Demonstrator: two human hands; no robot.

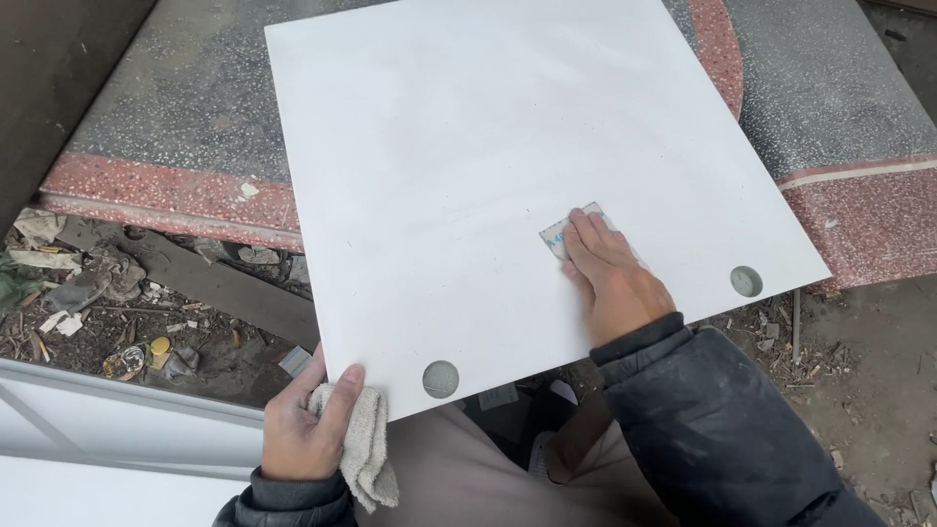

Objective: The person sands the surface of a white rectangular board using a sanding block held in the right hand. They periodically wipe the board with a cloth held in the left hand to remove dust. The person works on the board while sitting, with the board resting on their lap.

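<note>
A large white square panel with two round holes near its front edge (508, 166) lies tilted over the speckled grey and red terrazzo floor (185, 107). The right hand (610, 278) presses flat, grip open, on a small pale sheet, probably sandpaper (558, 234), so rubbing the face seems under way. The left hand (303, 425) pinches the panel's corner, grip closed over a beige cloth (369, 444). A steady hold matters next.

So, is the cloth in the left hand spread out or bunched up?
Bunched up. The cloth hangs crumpled from the left hand, which grips the white panel at its edge.
</note>
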